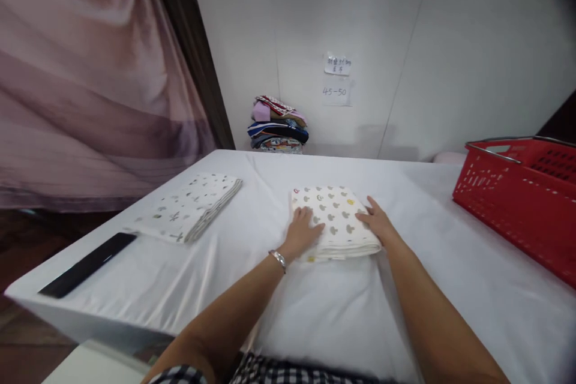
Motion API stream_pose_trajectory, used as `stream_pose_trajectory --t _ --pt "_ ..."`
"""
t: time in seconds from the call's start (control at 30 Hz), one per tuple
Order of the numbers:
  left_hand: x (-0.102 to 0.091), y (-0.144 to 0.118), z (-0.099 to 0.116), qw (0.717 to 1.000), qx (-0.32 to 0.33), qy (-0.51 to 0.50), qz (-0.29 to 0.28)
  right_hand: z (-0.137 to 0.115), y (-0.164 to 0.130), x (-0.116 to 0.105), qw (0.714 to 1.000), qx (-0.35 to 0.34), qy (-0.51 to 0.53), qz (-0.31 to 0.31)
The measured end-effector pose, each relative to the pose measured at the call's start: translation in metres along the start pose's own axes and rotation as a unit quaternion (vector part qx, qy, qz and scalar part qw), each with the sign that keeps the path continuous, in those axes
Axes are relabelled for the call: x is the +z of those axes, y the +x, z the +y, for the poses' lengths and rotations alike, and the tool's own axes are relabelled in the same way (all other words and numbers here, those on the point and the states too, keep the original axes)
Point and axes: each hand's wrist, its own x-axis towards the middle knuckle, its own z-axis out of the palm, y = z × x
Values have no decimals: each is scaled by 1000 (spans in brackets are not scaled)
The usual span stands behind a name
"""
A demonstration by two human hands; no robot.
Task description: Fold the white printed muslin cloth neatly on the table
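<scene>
A folded white cloth (335,213) printed with grey mushrooms and a few yellow and red ones lies in front of me on the white-covered table (252,240). My left hand (302,231) rests on its left side with fingers spread, a silver bracelet at the wrist. At the right edge of the same cloth, my right hand (377,221) lies with its fingers stretched over the top. The folded layers show along the near edge. Neither hand grips the cloth.
Another folded white cloth (191,207) with a small print lies at the left, near a flat black object (90,264). A red basket (517,198) stands at the right. Behind the table is a stack of folded fabrics (278,126); a pink curtain (90,72) hangs left.
</scene>
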Motion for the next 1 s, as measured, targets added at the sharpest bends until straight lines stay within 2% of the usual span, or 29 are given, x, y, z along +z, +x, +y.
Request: stream_pose_trajectory --t 0.07,0.13,0.23,0.33,0.37,0.43,0.47,0.53,0.57,0.63,0.77,0.9,1.0 --pt "10 -15 10 999 47 -6 -18 4 7 -23 997 -26 -68 24" --pt "14 -30 13 995 101 -10 -20 6 12 -42 983 -43 -178 2" --pt "12 -45 7 987 158 -11 -9 -3 10 -48 931 -76 -357 1" --pt "8 -50 -4 979 203 -17 22 -16 -6 -21 875 -186 -446 26" --pt "7 -49 -8 976 215 -21 38 -19 -15 -6 865 -232 -444 23" --pt "8 -41 -13 971 221 -31 81 -22 -35 27 858 -279 -431 -13" --pt "8 -35 -17 971 211 -37 107 -22 -44 43 848 -288 -441 -52" --pt "6 -19 -25 972 163 -50 161 -20 -62 68 807 -299 -484 -156" --pt "4 -9 -30 972 128 -56 186 -20 -68 76 796 -294 -501 -173" --pt "-4 10 -40 976 61 -62 202 -20 -75 84 782 -276 -519 -207" --pt "-18 42 -56 983 -23 -70 171 -23 -75 79 784 -262 -518 -218" --pt "-23 62 -61 988 -43 -91 120 -24 -73 77 785 -262 -517 -218" --pt "-22 69 -63 989 -35 -108 98 -23 -73 78 790 -258 -512 -219"
